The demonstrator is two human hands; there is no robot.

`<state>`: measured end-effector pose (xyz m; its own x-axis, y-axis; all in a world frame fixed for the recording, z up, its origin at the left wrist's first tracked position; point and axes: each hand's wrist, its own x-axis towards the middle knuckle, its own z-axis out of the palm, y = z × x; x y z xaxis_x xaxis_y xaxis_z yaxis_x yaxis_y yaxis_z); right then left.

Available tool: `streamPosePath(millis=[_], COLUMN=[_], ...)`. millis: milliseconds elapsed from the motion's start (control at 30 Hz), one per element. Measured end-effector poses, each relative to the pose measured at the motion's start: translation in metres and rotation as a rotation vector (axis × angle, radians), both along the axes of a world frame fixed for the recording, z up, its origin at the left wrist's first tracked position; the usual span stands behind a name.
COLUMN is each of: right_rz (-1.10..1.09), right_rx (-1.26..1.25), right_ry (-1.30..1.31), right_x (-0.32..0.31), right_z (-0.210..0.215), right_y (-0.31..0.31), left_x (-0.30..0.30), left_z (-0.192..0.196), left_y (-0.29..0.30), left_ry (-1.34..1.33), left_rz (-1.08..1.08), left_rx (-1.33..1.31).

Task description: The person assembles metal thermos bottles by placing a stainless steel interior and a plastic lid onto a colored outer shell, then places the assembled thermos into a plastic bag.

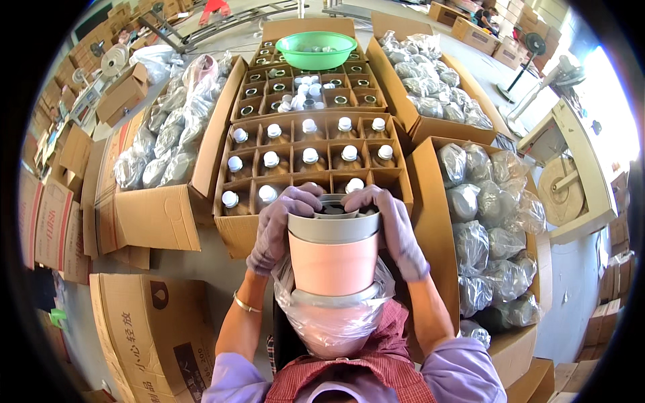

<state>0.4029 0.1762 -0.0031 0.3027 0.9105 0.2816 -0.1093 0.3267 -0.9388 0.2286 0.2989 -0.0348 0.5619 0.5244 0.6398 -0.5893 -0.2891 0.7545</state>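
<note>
Right in front of me stands a pink vessel (334, 265) with a wide grey rim, shaped like a thermos jug body. Its lower end sits in a crumpled clear plastic bag (329, 326). A smaller grey ring (336, 205) shows at its open top, around a dark inside. My left hand (279, 225), in a grey-purple glove, grips the rim's left side, fingers curled over the top. Gloved the same way, my right hand (398, 228) holds the right side. Just beyond them is a divided carton (235, 235) of bottles with white caps (310, 156).
Behind it, another divided carton (302, 117) bears loose white caps and a green basin (316, 57). Open cartons of bagged grey items flank me at left (158, 211) and right (423, 195). A closed carton (144, 322) stands at lower left. A pedestal fan (534, 46) stands far right.
</note>
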Motion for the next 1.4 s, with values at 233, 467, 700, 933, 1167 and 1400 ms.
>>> streamPosePath(millis=[233, 467, 700, 933, 1167, 1400], right_rz=[0.271, 0.065, 0.238, 0.647, -0.114, -0.277], right_rx=[0.014, -0.017, 0.03, 0.209, -0.114, -0.022], right_ry=[0.477, 0.261, 0.368, 0.892, -0.124, -0.218], right_x=[0.03, 0.0, 0.019, 0.0, -0.008, -0.02], right_z=[-0.016, -0.007, -0.015, -0.056, 0.022, 0.028], right_y=[0.024, 0.003, 0.017, 0.045, -0.029, -0.028], left_x=[0.0, 0.001, 0.002, 0.021, -0.008, -0.007], left_z=[0.068, 0.01, 0.044, 0.099, 0.031, 0.038], left_y=[-0.007, -0.019, -0.002, -0.069, -0.035, -0.011], left_ry=[0.253, -0.005, 0.142, 0.501, 0.08, 0.141], left_rz=[0.148, 0.111, 0.08, 0.486, 0.113, -0.043], left_rx=[0.33, 0.024, 0.246, 0.842, 0.263, 0.079])
